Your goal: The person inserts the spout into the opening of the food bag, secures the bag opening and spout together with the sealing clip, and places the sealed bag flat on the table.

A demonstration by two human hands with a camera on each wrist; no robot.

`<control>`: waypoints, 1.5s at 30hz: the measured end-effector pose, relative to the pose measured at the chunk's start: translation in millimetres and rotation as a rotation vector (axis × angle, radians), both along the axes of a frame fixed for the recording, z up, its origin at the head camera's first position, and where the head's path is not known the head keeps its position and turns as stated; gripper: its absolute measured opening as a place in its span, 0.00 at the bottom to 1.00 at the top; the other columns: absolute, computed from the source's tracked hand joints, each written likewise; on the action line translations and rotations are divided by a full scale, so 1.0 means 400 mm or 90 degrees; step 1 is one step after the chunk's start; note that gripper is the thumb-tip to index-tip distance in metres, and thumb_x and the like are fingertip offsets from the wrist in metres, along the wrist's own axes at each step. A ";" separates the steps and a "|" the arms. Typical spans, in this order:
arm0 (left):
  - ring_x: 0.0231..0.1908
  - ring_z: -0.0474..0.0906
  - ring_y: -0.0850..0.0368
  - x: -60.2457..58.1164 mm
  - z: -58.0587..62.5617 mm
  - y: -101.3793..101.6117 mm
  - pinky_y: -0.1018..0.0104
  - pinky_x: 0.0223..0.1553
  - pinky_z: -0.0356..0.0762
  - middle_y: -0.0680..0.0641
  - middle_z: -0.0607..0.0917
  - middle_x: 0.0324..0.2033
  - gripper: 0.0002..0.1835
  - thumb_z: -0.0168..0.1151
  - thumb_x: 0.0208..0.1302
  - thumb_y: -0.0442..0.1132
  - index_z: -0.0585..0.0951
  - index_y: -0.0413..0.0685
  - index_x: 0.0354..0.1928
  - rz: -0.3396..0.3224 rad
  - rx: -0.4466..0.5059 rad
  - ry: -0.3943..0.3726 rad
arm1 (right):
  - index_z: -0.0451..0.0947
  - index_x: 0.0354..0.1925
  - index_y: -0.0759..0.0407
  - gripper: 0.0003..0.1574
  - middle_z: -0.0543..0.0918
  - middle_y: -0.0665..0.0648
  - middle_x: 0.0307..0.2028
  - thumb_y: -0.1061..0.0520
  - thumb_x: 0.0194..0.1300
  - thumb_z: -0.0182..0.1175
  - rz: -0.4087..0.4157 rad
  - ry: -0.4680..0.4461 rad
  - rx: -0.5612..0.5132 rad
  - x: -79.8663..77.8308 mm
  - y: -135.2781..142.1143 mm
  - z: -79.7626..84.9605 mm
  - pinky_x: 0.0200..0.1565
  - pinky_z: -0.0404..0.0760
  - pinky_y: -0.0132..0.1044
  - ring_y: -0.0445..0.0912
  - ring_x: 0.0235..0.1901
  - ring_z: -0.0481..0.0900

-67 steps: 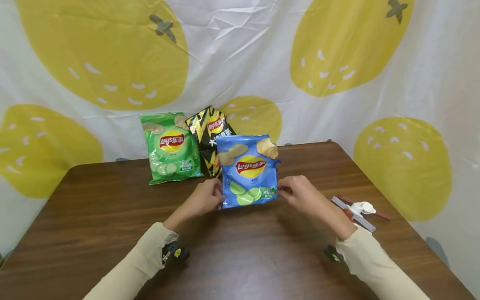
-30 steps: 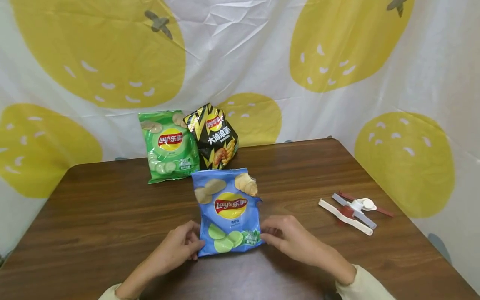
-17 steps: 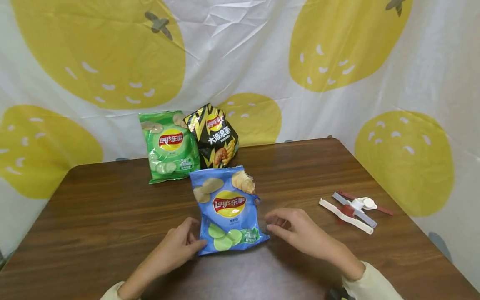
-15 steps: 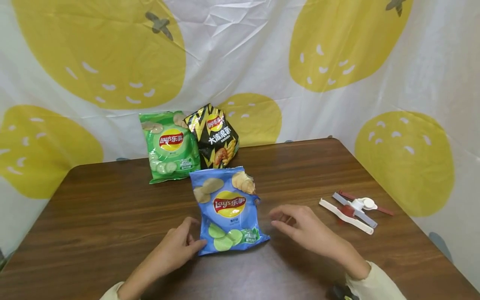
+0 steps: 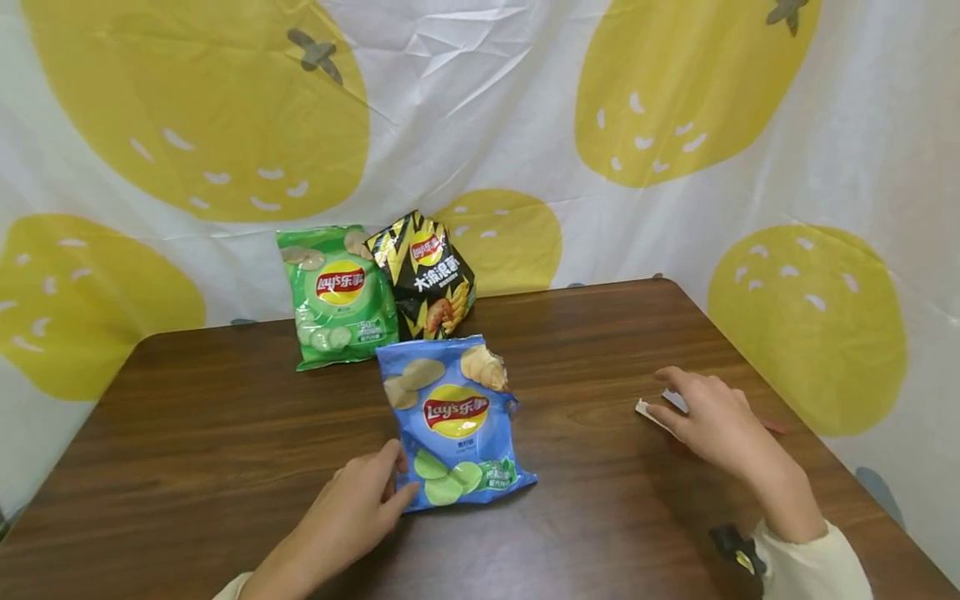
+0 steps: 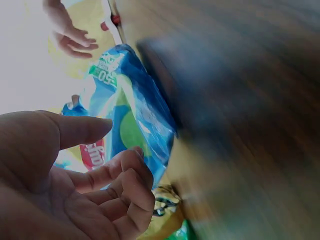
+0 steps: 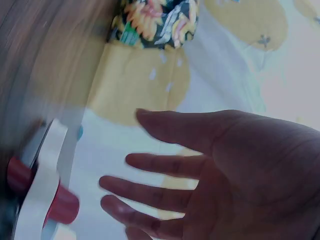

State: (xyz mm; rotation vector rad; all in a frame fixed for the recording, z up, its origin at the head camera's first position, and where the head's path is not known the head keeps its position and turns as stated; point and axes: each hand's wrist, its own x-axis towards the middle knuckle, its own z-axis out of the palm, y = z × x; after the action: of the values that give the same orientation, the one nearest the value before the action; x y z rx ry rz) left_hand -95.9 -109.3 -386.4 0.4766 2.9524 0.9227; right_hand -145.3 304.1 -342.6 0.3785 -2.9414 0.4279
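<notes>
Brown wood-grain table (image 5: 225, 433): left hand (image 5: 352, 504) loosely parted by blue Lay's bag (image 5: 453, 417), right hand (image 5: 723, 425) spread near white clip (image 7: 47, 165).

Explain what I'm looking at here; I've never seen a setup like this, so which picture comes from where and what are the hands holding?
There is no machine: a person works with two bare hands. The wide picture comes from a camera on the head; the other two come from cameras on the left and right wrists.

On the wooden table, a blue Lay's bag is in front, with a green Lay's bag and a black-and-yellow Lay's bag behind.

Neither hand appears to hold anything. The left hand is at the blue bag's lower left corner; I can't tell if it touches. The right hand is open near what looks like a white bag clip.
</notes>
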 end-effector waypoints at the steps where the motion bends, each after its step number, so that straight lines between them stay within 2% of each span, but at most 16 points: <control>1: 0.16 0.65 0.65 0.000 0.001 0.004 0.68 0.17 0.63 0.58 0.70 0.16 0.08 0.68 0.63 0.40 0.76 0.52 0.35 -0.006 -0.003 0.005 | 0.76 0.57 0.65 0.29 0.85 0.65 0.47 0.48 0.66 0.65 -0.016 -0.015 0.008 0.000 0.008 0.000 0.42 0.69 0.66 0.66 0.46 0.79; 4: 0.16 0.65 0.67 -0.003 0.007 0.019 0.69 0.18 0.64 0.59 0.70 0.16 0.08 0.68 0.63 0.41 0.76 0.54 0.33 -0.027 -0.013 0.027 | 0.77 0.53 0.64 0.27 0.85 0.63 0.43 0.47 0.65 0.66 -0.036 -0.028 0.019 -0.004 0.032 -0.006 0.38 0.69 0.62 0.65 0.43 0.79; 7: 0.17 0.65 0.67 -0.004 0.016 0.039 0.69 0.18 0.64 0.60 0.70 0.16 0.08 0.68 0.63 0.41 0.76 0.55 0.31 -0.051 -0.008 0.044 | 0.78 0.48 0.65 0.23 0.85 0.61 0.36 0.50 0.62 0.68 -0.028 -0.032 0.011 -0.007 0.054 -0.012 0.36 0.73 0.58 0.61 0.37 0.81; 14: 0.18 0.65 0.68 -0.009 0.034 0.093 0.69 0.20 0.65 0.61 0.70 0.16 0.07 0.66 0.64 0.41 0.77 0.53 0.31 -0.124 0.003 0.070 | 0.79 0.46 0.68 0.21 0.86 0.61 0.34 0.58 0.57 0.70 -0.017 -0.077 -0.013 -0.011 0.084 -0.033 0.37 0.78 0.55 0.58 0.38 0.83; 17: 0.19 0.66 0.69 -0.019 0.035 0.123 0.70 0.20 0.65 0.61 0.70 0.16 0.07 0.66 0.63 0.41 0.77 0.53 0.31 -0.149 0.006 0.083 | 0.80 0.43 0.68 0.18 0.85 0.60 0.32 0.62 0.55 0.70 -0.005 -0.077 -0.017 -0.017 0.091 -0.044 0.36 0.78 0.54 0.57 0.36 0.82; 21: 0.19 0.65 0.69 -0.038 0.034 0.171 0.71 0.20 0.65 0.61 0.70 0.16 0.07 0.67 0.62 0.40 0.77 0.52 0.30 -0.178 0.013 0.107 | 0.81 0.38 0.65 0.11 0.84 0.55 0.30 0.64 0.55 0.70 0.045 -0.095 -0.011 -0.021 0.097 -0.055 0.35 0.77 0.48 0.51 0.33 0.81; 25: 0.19 0.67 0.69 -0.057 0.033 0.222 0.72 0.21 0.66 0.61 0.71 0.18 0.08 0.67 0.63 0.40 0.76 0.51 0.29 -0.214 0.036 0.106 | 0.82 0.38 0.63 0.09 0.83 0.49 0.29 0.62 0.59 0.69 0.083 -0.113 -0.008 -0.019 0.096 -0.059 0.34 0.75 0.43 0.44 0.30 0.77; 29: 0.20 0.67 0.69 -0.066 0.032 0.261 0.74 0.21 0.66 0.60 0.72 0.18 0.08 0.68 0.62 0.40 0.77 0.49 0.30 -0.243 0.039 0.136 | 0.81 0.42 0.63 0.11 0.81 0.48 0.29 0.62 0.60 0.67 0.076 -0.129 -0.018 -0.017 0.091 -0.060 0.33 0.74 0.41 0.43 0.29 0.75; 33: 0.20 0.67 0.69 -0.070 0.025 0.274 0.74 0.21 0.65 0.60 0.71 0.17 0.08 0.68 0.61 0.40 0.77 0.49 0.30 -0.250 0.025 0.171 | 0.79 0.44 0.62 0.13 0.80 0.49 0.29 0.63 0.60 0.67 0.074 -0.133 -0.019 -0.018 0.087 -0.061 0.33 0.74 0.42 0.45 0.29 0.74; 36: 0.20 0.67 0.69 -0.074 0.018 0.274 0.74 0.21 0.64 0.61 0.70 0.17 0.08 0.69 0.60 0.39 0.77 0.50 0.29 -0.252 0.022 0.173 | 0.79 0.43 0.61 0.12 0.79 0.48 0.27 0.63 0.60 0.67 0.068 -0.138 -0.020 -0.017 0.086 -0.061 0.31 0.73 0.40 0.44 0.26 0.74; 40: 0.19 0.66 0.70 -0.077 0.016 0.271 0.75 0.20 0.64 0.61 0.70 0.16 0.08 0.68 0.60 0.38 0.77 0.49 0.29 -0.266 0.018 0.172 | 0.77 0.42 0.62 0.10 0.76 0.50 0.24 0.63 0.62 0.65 0.044 -0.182 -0.066 -0.009 0.083 -0.061 0.22 0.76 0.37 0.41 0.18 0.76; 42: 0.18 0.66 0.70 -0.077 0.017 0.267 0.75 0.19 0.64 0.61 0.71 0.16 0.08 0.68 0.61 0.39 0.77 0.49 0.30 -0.287 0.008 0.148 | 0.76 0.42 0.63 0.09 0.75 0.51 0.23 0.64 0.62 0.63 0.031 -0.209 -0.098 -0.006 0.079 -0.061 0.18 0.77 0.36 0.42 0.13 0.76; 45: 0.18 0.67 0.70 -0.076 0.022 0.258 0.75 0.20 0.65 0.62 0.72 0.17 0.08 0.67 0.64 0.40 0.77 0.51 0.31 -0.327 -0.032 0.098 | 0.76 0.41 0.64 0.10 0.75 0.52 0.24 0.64 0.60 0.62 0.021 -0.222 -0.117 -0.005 0.075 -0.060 0.17 0.78 0.36 0.43 0.13 0.76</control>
State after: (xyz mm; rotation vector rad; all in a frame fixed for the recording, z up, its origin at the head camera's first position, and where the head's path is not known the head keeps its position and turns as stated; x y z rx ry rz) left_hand -126.3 -6.0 -377.5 1.2730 2.7375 0.7723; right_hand -147.4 334.2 -366.8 0.3606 -3.1912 0.8403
